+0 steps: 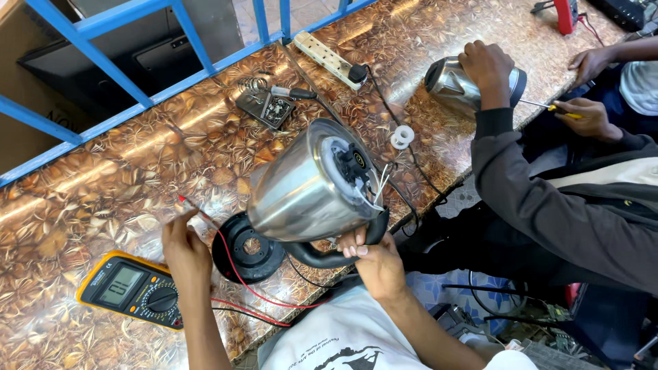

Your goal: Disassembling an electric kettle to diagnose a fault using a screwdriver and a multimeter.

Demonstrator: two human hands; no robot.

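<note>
R hand (pixel 373 257) clenched on kettle (pixel 308 181) handle – base tilted up-right; L hand (pixel 184 248) pinches red probe (pixel 195 209), prob. tip pointing away, kettle just right of it.

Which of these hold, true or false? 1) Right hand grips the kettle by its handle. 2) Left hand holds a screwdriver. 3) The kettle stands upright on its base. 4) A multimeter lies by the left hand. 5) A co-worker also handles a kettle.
1) True: the right hand grips the black handle of the steel kettle.
2) False: the left hand holds a red test probe, its lead running toward the person.
3) False: the kettle is tipped, its opened underside with loose wires facing up and to the right; the black kettle base lies separate on the table.
4) True: a yellow multimeter lies just left of that hand.
5) True: a co-worker's hand rests on a second kettle.
</note>
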